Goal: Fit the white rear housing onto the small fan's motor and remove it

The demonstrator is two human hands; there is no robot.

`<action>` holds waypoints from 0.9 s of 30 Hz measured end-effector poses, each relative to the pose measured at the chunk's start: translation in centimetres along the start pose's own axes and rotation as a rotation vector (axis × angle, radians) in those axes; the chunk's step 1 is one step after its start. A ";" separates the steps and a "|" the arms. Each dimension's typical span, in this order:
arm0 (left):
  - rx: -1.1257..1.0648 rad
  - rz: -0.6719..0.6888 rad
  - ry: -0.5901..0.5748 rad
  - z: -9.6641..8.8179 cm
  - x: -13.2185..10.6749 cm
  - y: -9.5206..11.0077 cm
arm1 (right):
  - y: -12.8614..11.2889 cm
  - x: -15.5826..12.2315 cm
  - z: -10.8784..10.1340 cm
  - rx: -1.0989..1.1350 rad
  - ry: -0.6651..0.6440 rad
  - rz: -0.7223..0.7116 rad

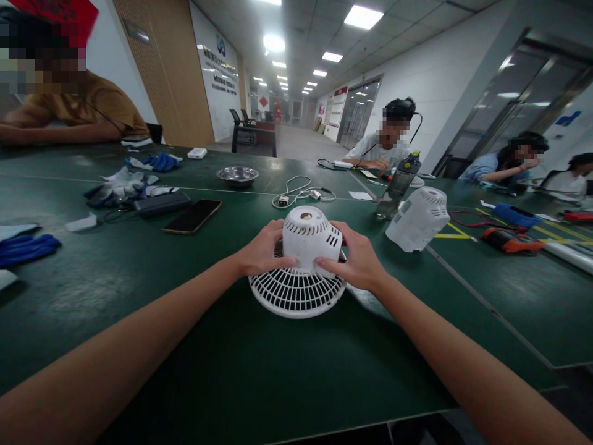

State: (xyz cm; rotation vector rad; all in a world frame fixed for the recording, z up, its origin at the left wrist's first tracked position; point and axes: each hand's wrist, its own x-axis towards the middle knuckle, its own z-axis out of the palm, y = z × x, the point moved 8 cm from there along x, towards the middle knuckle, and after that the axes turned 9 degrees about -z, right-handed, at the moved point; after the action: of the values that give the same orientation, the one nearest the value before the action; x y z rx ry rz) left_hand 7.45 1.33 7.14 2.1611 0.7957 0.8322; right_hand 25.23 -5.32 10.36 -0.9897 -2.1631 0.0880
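A white fan motor housing (303, 244) with vent slots stands over the round white fan grille (296, 295), which lies on the green table in front of me. My left hand (269, 250) grips the housing from its left side, thumb on the front. From the right, my right hand (354, 254) holds the same housing, with its thumb also on the front. Both hands are closed around it, and their fingertips behind it are hidden. I cannot tell whether the housing is fixed to the grille.
Beyond the hands lie a white cable (303, 193) and a metal bowl (238, 176). A phone (193, 217) and gloves (123, 185) are at left. At right stand a water bottle (399, 185) and a white plastic housing (419, 219), near an orange multimeter (512, 241). Several people sit around the table.
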 end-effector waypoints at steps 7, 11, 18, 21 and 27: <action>0.044 -0.001 0.023 -0.1 0.0 0.2 | 0.5 -0.1 0.2 0.057 -0.023 0.047; 0.067 0.030 0.009 -0.1 -0.1 -0.1 | 0.1 0.2 0.0 -0.062 -0.023 0.022; -0.025 -0.037 0.003 -0.2 0.1 -0.1 | 0.3 0.1 0.0 -0.006 -0.033 0.014; -0.018 -0.033 0.022 -0.2 0.0 0.1 | 0.3 0.0 -0.1 0.017 -0.024 0.015; 0.143 0.029 0.017 0.1 0.0 0.3 | 0.4 -0.6 0.2 -0.010 0.001 0.001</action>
State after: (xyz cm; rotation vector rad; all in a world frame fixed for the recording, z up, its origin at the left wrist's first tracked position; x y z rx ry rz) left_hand 7.58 1.10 7.37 2.2982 0.8568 0.8317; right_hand 25.55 -5.41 9.75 -0.9963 -2.1643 0.0772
